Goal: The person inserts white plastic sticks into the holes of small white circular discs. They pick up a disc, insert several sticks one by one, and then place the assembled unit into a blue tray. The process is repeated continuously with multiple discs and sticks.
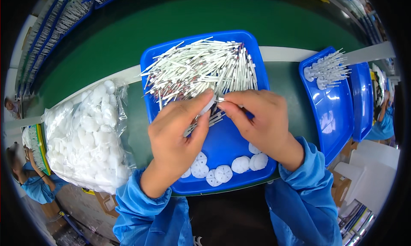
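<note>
Over the middle of the blue tray (233, 139) at the worktop's (292, 85) near edge, the left hand (176, 127) pinches a white disc (208, 106) between thumb and fingertips, just beside a thin white stick (220, 99) that the right hand (266, 119) pinches

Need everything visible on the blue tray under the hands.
The blue rectangular tray looks plastic, with rounded corners and a raised rim. It sits upright on the green tabletop. Thin white sticks are heaped across its far part, some jutting over the left rim; round white discs lie near its close edge. Bare floor shows between. The left hand and right hand are above it.
</note>
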Motion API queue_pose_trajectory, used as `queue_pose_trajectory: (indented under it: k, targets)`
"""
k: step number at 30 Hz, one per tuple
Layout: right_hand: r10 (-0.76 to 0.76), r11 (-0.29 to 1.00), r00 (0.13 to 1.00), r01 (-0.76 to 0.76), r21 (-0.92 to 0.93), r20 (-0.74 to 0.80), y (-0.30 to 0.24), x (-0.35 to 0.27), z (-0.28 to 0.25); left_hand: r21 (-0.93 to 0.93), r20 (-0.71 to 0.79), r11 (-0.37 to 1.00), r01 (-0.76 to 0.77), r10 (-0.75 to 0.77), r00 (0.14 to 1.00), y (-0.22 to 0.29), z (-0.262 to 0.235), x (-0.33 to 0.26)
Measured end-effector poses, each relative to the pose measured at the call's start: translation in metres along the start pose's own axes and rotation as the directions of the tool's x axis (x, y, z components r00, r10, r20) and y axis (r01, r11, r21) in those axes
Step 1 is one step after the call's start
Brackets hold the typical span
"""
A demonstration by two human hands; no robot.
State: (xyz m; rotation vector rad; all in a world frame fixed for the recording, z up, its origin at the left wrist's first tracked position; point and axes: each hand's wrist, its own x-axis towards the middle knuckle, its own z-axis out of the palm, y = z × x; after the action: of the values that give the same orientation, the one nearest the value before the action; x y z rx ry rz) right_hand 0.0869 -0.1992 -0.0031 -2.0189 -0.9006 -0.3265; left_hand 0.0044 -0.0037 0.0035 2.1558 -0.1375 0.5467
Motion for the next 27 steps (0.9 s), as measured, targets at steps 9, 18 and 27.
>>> queue_pose_trajectory:
  k: [9,18,27]
  targets:
    - [-0.184,0.965,0.983,0.181,-0.192,-0.001,-0.005,0.005,-0.003,-0.039,-0.011,0.997,0.066,-0.067,0.998,0.008,0.002,-0.005]
    - [0.06,0.952,0.998,-0.064,0.3,0.023,-0.003,0.012,-0.008,-0.225,0.017,0.969,0.102,-0.1,0.995,-0.003,-0.004,0.002]
    - [0.234,0.691,0.927,-0.37,0.621,0.292,-0.003,0.0,-0.01,-0.076,-0.017,0.99,-0.115,0.114,0.993,-0.002,0.001,0.004]
